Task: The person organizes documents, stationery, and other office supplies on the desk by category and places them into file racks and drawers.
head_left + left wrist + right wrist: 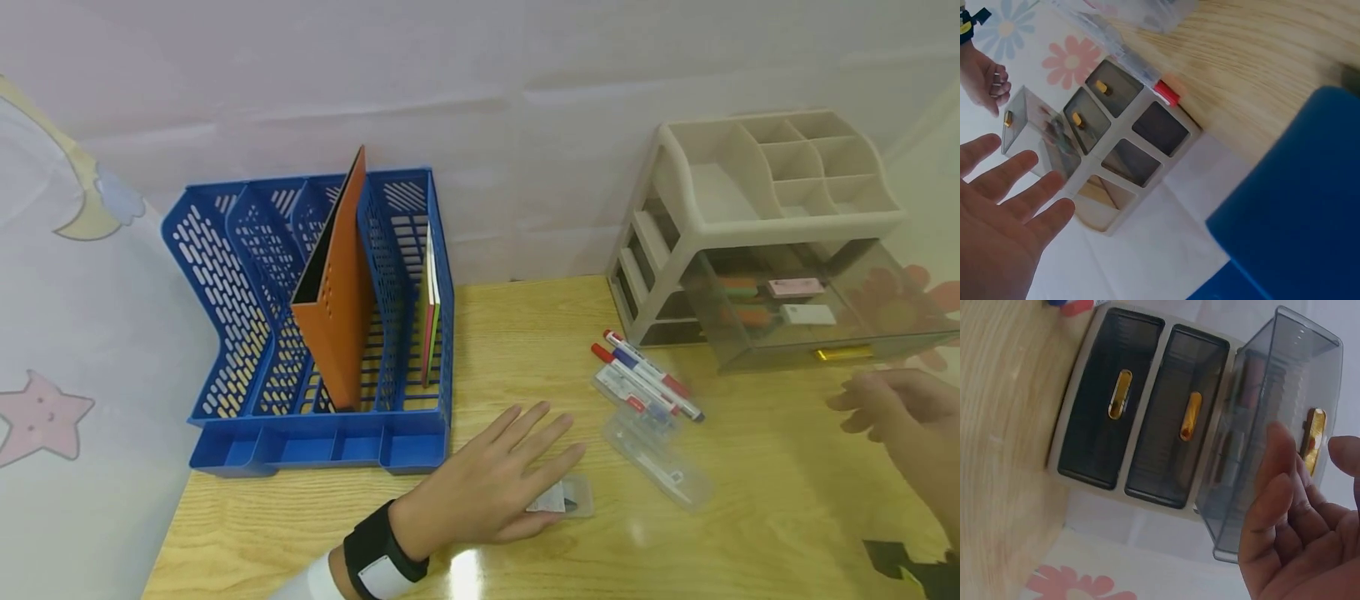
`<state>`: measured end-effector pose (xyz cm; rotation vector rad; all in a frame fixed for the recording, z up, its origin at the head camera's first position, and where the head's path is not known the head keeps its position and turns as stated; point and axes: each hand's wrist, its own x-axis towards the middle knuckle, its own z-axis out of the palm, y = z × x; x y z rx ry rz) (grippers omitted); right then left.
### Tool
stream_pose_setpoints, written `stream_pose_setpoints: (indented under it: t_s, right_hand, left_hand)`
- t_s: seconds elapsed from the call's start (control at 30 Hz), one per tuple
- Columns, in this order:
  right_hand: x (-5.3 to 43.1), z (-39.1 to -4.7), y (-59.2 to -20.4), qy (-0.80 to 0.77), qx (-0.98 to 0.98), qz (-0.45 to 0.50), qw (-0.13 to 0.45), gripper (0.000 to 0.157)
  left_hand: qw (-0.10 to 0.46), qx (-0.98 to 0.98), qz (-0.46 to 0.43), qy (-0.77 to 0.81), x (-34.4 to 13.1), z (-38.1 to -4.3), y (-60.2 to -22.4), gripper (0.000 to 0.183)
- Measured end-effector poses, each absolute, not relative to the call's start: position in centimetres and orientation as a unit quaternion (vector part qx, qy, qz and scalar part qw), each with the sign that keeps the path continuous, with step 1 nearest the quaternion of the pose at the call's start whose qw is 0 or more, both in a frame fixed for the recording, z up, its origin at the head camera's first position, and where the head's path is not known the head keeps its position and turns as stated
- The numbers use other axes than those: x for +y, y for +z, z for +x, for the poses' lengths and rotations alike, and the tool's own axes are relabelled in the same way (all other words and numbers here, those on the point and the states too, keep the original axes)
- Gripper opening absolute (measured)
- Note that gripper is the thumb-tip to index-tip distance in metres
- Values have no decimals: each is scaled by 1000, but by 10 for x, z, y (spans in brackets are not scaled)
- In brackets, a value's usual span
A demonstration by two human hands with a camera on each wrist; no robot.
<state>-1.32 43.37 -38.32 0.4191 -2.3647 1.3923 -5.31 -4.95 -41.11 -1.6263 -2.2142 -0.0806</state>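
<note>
My left hand is spread flat with straight fingers over a small clear plastic case, which it partly covers; whether it touches the case I cannot tell. To the right, my right hand hangs in front of the pulled-out top drawer of a beige desk organizer. Its fingers are loosely bent and hold nothing. In the right wrist view the fingers and thumb are near the drawer's gold handle. Inside the drawer lie a pink box-like piece, a white one and orange-green items.
A blue file rack stands at left with an orange folder and thin booklets. Several markers and clear plastic cases lie mid-table. Below the drawn-out drawer, two closed drawers show in the right wrist view.
</note>
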Motion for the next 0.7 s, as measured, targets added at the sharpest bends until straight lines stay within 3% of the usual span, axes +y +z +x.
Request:
stream_pose_setpoints:
  t_s: [0.07, 0.43, 0.57, 0.7]
  right_hand:
    - [405, -1, -379, 441, -871, 0, 216, 39]
    - [372, -7, -368, 431, -852, -52, 291, 48]
    - [374, -7, -368, 445, -845, -85, 283, 50]
    - [380, -6, -367, 462, -851, -105, 226, 28]
  left_hand:
    - [193, -794, -576, -30, -52, -52, -412, 69]
    - [195, -811, -550, -32, -73, -51, -414, 71]
    - [215, -808, -548, -25, -78, -51, -415, 71]
    - [231, -806, -544, -28, -82, -50, -417, 67]
